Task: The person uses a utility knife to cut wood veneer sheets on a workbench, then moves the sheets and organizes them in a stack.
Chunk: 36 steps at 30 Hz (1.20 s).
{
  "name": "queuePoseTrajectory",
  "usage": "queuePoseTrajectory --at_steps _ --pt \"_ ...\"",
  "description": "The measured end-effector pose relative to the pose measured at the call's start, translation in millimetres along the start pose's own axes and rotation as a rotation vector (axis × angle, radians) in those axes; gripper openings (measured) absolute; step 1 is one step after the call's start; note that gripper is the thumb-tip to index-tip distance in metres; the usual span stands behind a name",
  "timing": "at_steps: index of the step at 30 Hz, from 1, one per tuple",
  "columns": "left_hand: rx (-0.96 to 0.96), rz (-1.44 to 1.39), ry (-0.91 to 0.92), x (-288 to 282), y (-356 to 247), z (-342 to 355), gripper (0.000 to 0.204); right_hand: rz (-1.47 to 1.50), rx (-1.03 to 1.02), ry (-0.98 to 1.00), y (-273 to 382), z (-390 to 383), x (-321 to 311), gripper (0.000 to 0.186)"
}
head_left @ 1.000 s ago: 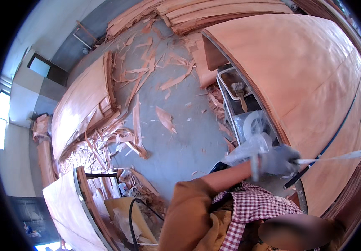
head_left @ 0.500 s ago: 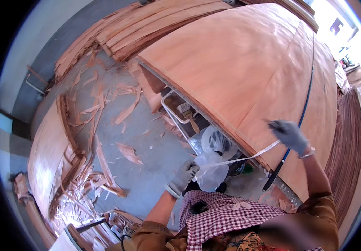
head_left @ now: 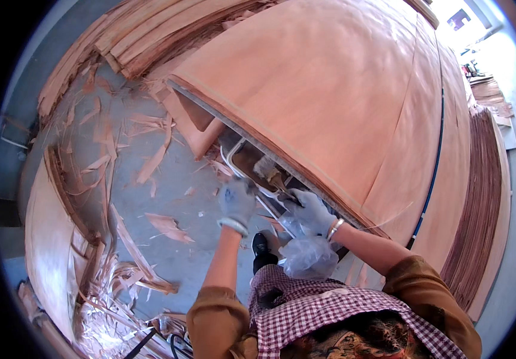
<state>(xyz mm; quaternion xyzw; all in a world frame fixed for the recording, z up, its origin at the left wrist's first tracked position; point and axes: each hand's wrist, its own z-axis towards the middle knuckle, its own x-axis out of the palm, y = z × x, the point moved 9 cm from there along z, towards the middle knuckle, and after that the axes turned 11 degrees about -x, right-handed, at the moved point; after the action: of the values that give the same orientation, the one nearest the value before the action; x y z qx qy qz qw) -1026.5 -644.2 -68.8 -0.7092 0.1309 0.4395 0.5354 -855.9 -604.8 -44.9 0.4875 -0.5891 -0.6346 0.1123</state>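
My left hand (head_left: 237,198), in a pale work glove, is beside the rim of a white rectangular tub (head_left: 232,163); motion smears its fingers. My right hand (head_left: 310,212), gloved with dark fingertips, is bent inward at the lower end of a paintbrush (head_left: 276,179). Whether its curled fingers hold the brush handle or some other small thing is hidden. The brush lies tilted in the tub, its pale bristles up against the sheet edge. Below my right hand hangs a crumpled clear plastic bag (head_left: 309,257). A thin pale strand (head_left: 384,219) runs out past my right wrist.
A large stack of wood veneer (head_left: 318,90) fills the far side, overhanging the tub. A long dark-blue rod (head_left: 435,161) lies across it. Veneer scraps (head_left: 165,227) litter the grey floor, with more veneer piles at left (head_left: 48,221) and right (head_left: 470,203).
My right hand has come left and down from the veneer top to the brush. My left hand has moved up to the tub. The white tape stretched between my hands no longer shows.
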Motion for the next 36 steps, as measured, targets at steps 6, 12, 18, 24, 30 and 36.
queuePoseTrajectory --at_steps 6,12,18,24,30,36 --pt "-0.043 0.455 0.103 21.1 -7.0 87.4 0.020 -0.125 -0.016 -0.027 24.6 9.5 -6.6 0.023" --pt "0.200 0.401 -0.119 38.3 -26.8 99.1 0.029 0.248 0.276 0.031 -43.6 19.8 19.4 0.018" --pt "0.169 0.416 -0.132 -2.7 -6.7 104.4 0.024 0.407 0.385 0.046 -29.8 25.6 23.1 0.020" --pt "0.230 0.454 -0.394 -186.0 100.1 60.9 0.010 0.416 0.292 0.061 -55.8 19.9 26.4 0.020" --pt "-0.271 0.652 -0.179 -266.9 259.1 -32.7 0.018 -0.186 0.103 0.144 -100.4 26.5 44.8 0.027" --pt "-0.206 0.782 0.265 -180.8 179.7 -146.2 0.028 -0.339 0.019 0.090 2.0 -43.2 3.0 0.036"
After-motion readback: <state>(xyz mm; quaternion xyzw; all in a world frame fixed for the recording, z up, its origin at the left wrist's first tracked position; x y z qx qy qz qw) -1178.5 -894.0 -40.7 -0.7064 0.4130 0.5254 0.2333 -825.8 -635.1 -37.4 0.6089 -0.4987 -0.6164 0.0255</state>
